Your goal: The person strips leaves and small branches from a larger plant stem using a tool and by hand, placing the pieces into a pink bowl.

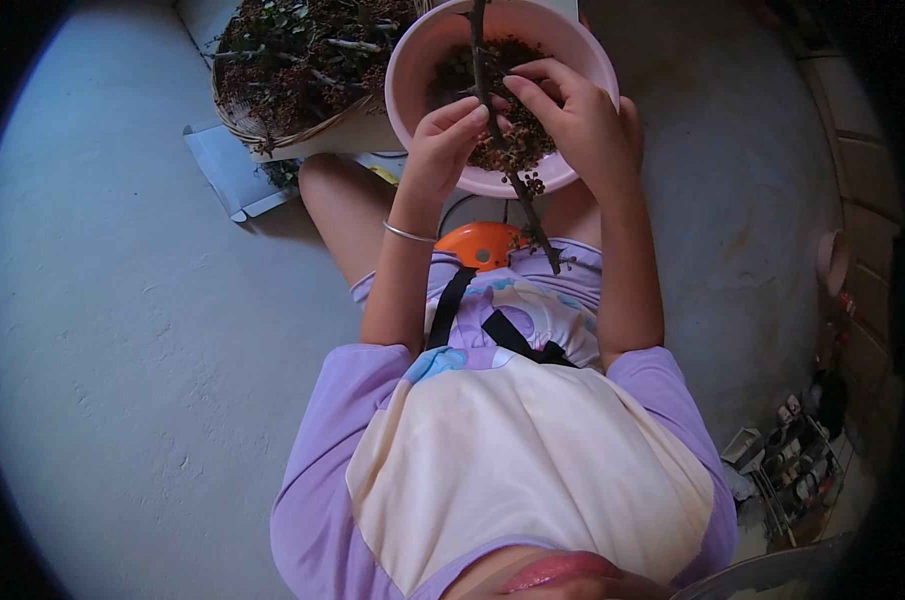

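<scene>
Over a pink plastic basin (602,52), a dark thorny branch (527,202) runs lengthwise toward my lap, with clusters of small reddish-brown berries on its lower part. My left hand (452,139) pinches the branch near its middle between thumb and fingers. My right hand (580,112) is just right of the branch, thumb and forefinger close together by its twigs; whether they hold a berry cluster cannot be told. Loose berry clusters (523,131) lie in the basin. To the left, a round wicker basket (272,142) is heaped with berry-bearing twigs (310,60) and some green leaves.
A shallow white tray or box lid (227,169) lies on the grey floor (159,337) beside the basket. An orange rounded object (476,244) is between my thighs. A rack of shoes (797,457) stands at the lower right, near a tiled wall edge.
</scene>
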`<state>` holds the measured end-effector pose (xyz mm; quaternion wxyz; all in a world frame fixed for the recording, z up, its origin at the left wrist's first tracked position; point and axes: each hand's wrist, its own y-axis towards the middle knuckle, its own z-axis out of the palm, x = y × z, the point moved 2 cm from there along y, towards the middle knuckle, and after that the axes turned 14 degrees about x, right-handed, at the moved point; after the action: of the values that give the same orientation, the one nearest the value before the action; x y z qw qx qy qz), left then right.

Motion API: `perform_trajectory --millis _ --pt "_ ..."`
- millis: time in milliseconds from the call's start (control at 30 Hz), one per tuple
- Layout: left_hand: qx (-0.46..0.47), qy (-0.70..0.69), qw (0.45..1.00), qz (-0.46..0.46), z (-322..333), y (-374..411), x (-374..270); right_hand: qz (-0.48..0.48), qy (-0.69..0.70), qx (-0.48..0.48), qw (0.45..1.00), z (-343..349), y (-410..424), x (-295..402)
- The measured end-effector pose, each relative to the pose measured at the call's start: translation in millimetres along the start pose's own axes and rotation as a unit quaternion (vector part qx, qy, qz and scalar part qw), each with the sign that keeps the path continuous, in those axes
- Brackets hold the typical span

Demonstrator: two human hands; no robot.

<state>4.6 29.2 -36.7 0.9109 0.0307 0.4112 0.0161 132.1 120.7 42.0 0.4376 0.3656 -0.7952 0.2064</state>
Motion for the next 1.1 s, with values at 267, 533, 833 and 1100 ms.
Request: perform_trajectory --millis 267,533,833,1100 --pt "-0.022 0.017 1.0 0.002 -1.4 1.3 2.1 0.022 -0.017 -0.012 1.0 2.6 -2.9 -5.3" --pt "-0.03 0.048 0.998 0.003 5.9 3.9 2.8 0.026 0.002 -0.009 1.0 0.7 -6.3 -0.1" --pt "-0.043 0.065 0.997 0.011 10.6 2.6 -0.9 -0.01 -0.01 -0.026 1.0 1.3 -8.4 1.9" --pt "-0.043 0.078 0.996 0.01 11.0 2.6 0.5 0.0 -0.003 -0.02 1.0 0.6 -8.1 4.2"
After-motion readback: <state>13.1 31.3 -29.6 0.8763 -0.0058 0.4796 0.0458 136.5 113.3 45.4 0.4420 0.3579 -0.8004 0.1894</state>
